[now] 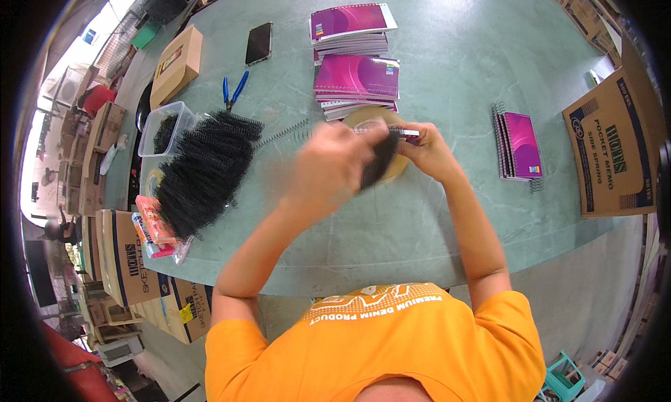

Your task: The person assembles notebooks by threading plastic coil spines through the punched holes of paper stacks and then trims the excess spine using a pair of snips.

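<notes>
My right hand [430, 152] pinches a small notebook [409, 133], seen edge-on, between thumb and fingers. My left hand [335, 163] is beside it, smeared by motion, so its grip is unclear. A dark, blurred rounded shape [381, 161] shows between the hands; its kind I cannot make out. Beneath them lies a round tan disc [401, 168], partly hidden. A loose black spiral coil [283, 132] stretches across the table left of my left hand. Just beyond the hands, purple-covered notebooks [358, 77] are stacked, with another stack [353, 23] behind.
At left lies a heap of black spiral coils [206, 171] beside a clear plastic tub [154, 140]. Blue-handled pliers [235, 91], a phone [258, 43] and a cardboard box [176, 65] lie farther back. Bound purple notebooks [522, 145] and a large carton [611, 147] stand at right.
</notes>
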The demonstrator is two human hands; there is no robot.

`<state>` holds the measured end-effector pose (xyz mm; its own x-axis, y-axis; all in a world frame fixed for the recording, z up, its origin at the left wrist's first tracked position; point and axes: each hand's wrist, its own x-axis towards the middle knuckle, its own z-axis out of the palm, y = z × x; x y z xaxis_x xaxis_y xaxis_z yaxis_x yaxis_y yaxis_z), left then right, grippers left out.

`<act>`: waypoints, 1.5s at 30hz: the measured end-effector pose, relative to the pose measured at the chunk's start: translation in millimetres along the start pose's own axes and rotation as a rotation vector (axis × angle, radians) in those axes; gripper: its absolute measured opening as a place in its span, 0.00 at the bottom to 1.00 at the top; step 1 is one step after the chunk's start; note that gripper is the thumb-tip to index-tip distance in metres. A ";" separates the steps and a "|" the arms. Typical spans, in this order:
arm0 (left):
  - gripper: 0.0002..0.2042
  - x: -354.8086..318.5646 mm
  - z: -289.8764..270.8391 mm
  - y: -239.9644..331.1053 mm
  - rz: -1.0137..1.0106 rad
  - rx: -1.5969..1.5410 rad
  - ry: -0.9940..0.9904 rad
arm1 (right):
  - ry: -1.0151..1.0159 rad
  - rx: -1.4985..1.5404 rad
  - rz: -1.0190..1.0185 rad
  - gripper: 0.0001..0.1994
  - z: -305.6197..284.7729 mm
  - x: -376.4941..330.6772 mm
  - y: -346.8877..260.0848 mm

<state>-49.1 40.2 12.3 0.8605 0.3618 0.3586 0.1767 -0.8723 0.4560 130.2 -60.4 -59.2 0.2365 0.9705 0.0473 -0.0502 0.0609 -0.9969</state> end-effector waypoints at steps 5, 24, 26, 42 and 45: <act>0.18 16.9 -0.9 13.2 -0.176 -0.385 0.355 | 0.032 -0.031 -0.007 0.14 -7.1 -7.1 14.8; 0.07 41.9 40.9 10.3 0.227 -0.086 0.070 | 0.104 -0.196 -0.037 0.10 -8.6 -15.2 10.4; 0.07 41.4 49.7 13.5 0.223 -0.116 0.027 | 0.107 -0.211 -0.055 0.10 -9.2 -16.4 11.2; 0.07 41.2 53.4 19.2 0.176 -0.104 0.050 | 0.217 -0.276 -0.124 0.06 -2.2 -21.9 33.9; 0.10 35.7 25.5 7.8 0.037 0.169 -0.053 | 0.363 -0.306 -0.255 0.09 2.8 -23.7 24.6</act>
<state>-4.8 37.9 7.9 0.8913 0.3145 0.3266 0.2185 -0.9291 0.2984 120.6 -81.2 -84.6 0.5274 0.7873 0.3195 0.3252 0.1604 -0.9319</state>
